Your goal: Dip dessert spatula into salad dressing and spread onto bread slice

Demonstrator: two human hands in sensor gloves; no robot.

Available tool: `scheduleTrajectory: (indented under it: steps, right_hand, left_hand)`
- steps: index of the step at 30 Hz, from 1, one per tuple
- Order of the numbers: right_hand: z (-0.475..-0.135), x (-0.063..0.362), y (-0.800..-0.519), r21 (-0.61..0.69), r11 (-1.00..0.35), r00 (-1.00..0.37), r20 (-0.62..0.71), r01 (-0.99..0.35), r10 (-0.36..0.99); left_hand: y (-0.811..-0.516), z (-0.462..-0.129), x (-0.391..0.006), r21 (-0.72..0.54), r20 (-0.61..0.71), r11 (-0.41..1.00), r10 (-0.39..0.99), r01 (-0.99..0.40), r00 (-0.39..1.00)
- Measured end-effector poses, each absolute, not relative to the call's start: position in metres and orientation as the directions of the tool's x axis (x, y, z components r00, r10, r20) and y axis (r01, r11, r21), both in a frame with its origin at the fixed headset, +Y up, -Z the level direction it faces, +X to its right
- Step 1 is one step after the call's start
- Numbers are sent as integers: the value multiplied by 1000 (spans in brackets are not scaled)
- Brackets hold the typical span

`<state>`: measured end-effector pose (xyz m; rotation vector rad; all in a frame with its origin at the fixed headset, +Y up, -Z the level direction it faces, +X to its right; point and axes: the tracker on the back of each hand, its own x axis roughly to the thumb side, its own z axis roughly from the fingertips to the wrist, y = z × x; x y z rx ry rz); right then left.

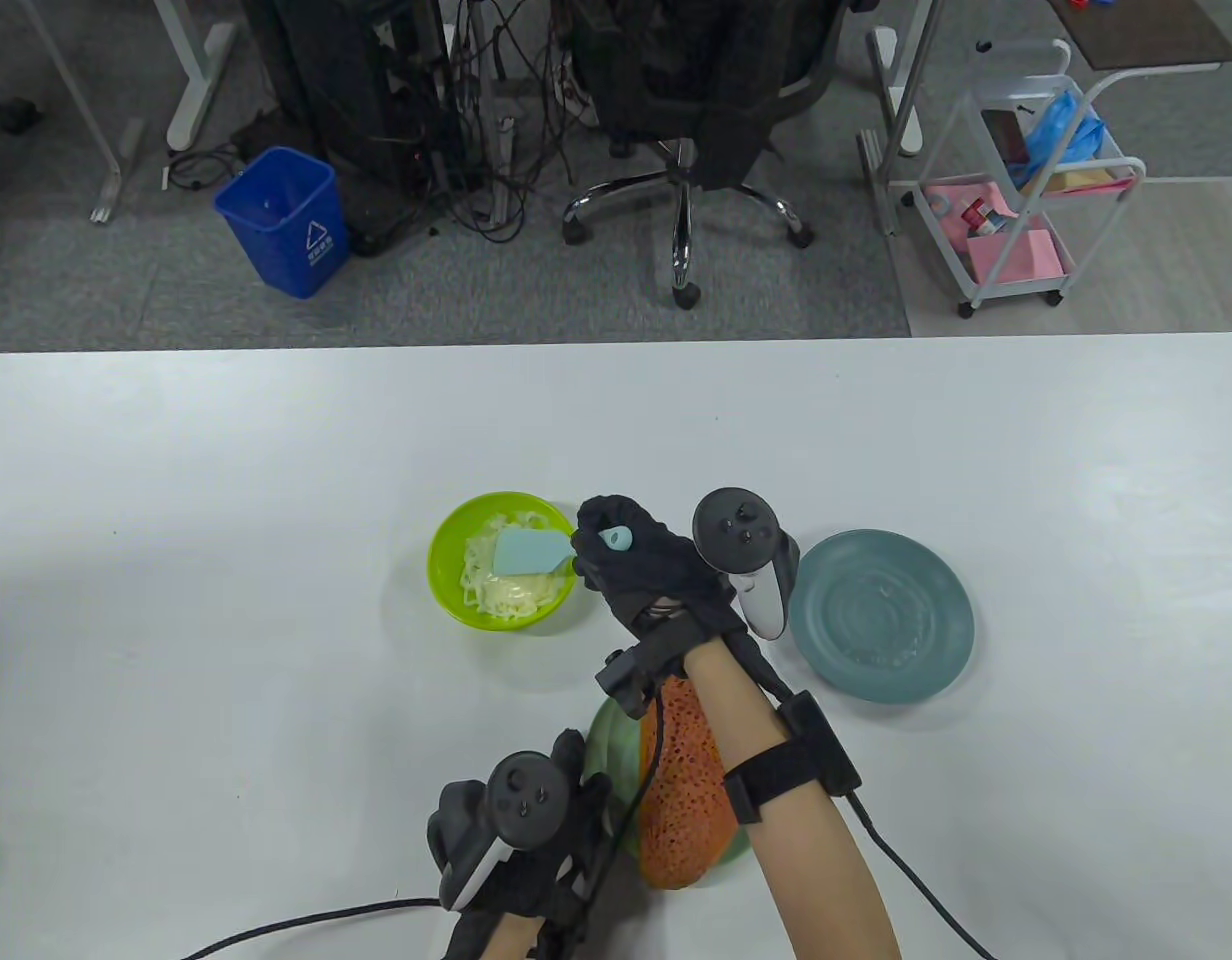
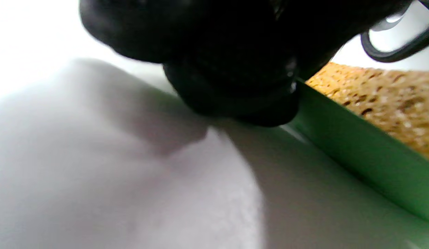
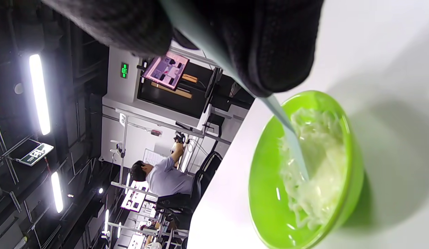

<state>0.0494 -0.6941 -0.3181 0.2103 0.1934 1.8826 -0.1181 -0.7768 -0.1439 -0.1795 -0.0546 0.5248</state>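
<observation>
Spatula (image 1: 528,551) gripped in right hand (image 1: 644,575), blade beyond fingertips in dressing bowl (image 1: 446,580). Left hand (image 1: 521,830) fingers touch bread plate (image 2: 356,152); curl unclear.

Pale-blue dessert spatula (image 1: 532,551) blade in creamy salad dressing (image 1: 506,585); porous orange-brown bread slice (image 1: 682,790) near table's front edge.

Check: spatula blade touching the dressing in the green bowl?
Touching. Right wrist view shows the spatula blade edge sunk into the dressing inside the green bowl; table view agrees.
</observation>
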Motion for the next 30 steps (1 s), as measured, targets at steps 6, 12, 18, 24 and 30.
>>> scheduleTrajectory:
  steps: [6,12,18,24,30]
  right_hand:
    - [-317,57,-689,213,-306,-306,35,-928,951]
    - [-316,67,-685,187,-291,-292,21,-938,956]
    - [-314,73,-679,172,-295,-295,29,-940,955]
    - [-312,77,-674,167,-284,-282,36,-944,959]
    - [-311,77,-675,181,-230,-223,57,-956,973]
  left_hand:
    - [-777,-144,-118,-185,2,845,510,-501,860]
    - [-777,-144,-118,-184,4,846,509,-500,861]
    - [-777,-144,-118,-185,3,845,511,-501,860]
    - [-777,-145,-119,-188,2,843,513,-504,858]
    - [-778,-144,-119,-188,3,843,514,-504,858]
